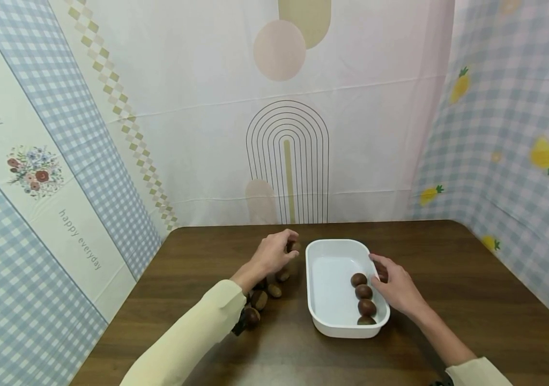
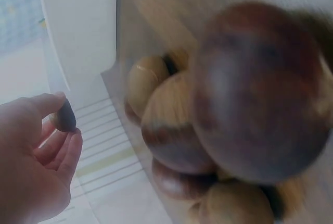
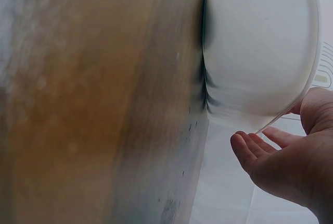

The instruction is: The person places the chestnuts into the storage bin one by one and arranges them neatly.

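My left hand [image 1: 272, 253] pinches a brown chestnut [image 2: 64, 116] between thumb and fingertips, raised over the table to the left of a white rectangular dish [image 1: 325, 327]. Beneath that wrist lies a loose group of chestnuts [image 1: 258, 300], partly covered by the sleeve; they loom large in the left wrist view. Inside the dish, several chestnuts [image 1: 363, 291] form a row along its right wall. My right hand [image 1: 397, 284] grips the dish's right rim [image 3: 291, 107], thumb at the inner edge and fingers outside.
Everything stands on a dark brown wooden table [image 1: 429, 241]. A pale patterned cloth [image 1: 371, 134] hangs behind its far edge, with checked cloths [image 1: 506, 177] at the sides.
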Motion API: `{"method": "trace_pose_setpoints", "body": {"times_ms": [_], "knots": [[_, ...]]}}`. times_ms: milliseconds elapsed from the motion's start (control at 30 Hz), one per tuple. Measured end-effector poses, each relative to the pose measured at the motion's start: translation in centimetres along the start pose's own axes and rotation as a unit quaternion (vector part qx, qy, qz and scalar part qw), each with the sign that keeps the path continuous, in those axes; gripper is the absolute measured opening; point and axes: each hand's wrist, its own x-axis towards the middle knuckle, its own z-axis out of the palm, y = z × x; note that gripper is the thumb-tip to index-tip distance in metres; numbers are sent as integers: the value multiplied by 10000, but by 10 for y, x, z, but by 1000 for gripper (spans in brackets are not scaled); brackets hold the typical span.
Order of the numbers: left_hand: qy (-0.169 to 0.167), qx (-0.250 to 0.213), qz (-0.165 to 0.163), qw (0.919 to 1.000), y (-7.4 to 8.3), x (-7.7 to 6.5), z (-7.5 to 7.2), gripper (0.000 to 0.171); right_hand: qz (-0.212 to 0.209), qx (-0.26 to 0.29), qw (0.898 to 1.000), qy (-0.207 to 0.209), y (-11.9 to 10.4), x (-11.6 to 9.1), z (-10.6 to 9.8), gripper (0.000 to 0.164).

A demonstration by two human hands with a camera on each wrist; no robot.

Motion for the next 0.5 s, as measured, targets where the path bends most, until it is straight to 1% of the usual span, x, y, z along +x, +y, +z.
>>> {"method": "trace_pose_setpoints", "body": {"times_ms": [200,433,500], "knots": [[-105,3,140,9998,10,4,9,41,-4,20,10000,-5,1,-1,0,58],[3,113,298,9995,22,7,16,40,-12,13,10000,7,2,-1,0,58],[-36,121,298,9995,26,8,17,41,-33,7,10000,26,2,-1,0,58]]}}
